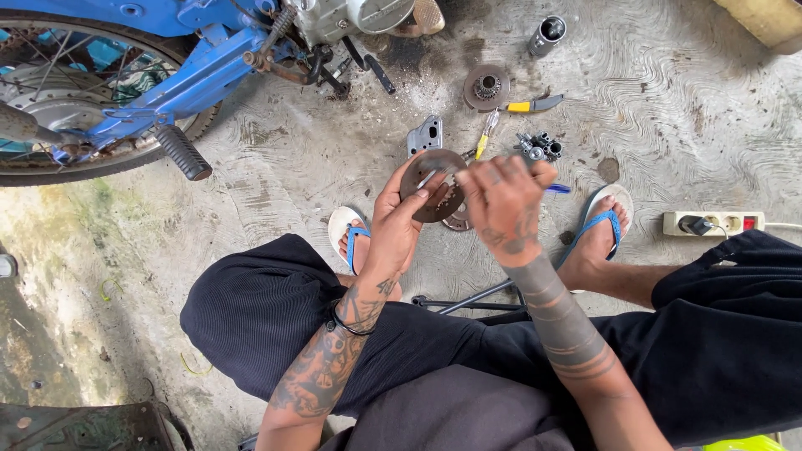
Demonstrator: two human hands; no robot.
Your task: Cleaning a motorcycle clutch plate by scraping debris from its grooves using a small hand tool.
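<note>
My left hand [399, 219] holds a round, rusty metal clutch plate [428, 174] with a toothed inner hole, up in front of me. My right hand [501, 200] is closed around a thin tool with a blue handle [558, 189], its metal tip resting on the plate's face. Another ring-shaped plate [457, 221] lies on the concrete just below the hands. I sit low with both feet in blue sandals on the floor.
A blue motorcycle [180, 75] stands at the upper left, footpeg [182, 152] sticking out. On the floor lie a clutch hub [487, 87], a yellow-handled knife [535, 105], a screwdriver [485, 134], small metal parts [540, 147], a grey bracket [425, 135], a metal cylinder [547, 36]. A power strip [713, 223] is at right.
</note>
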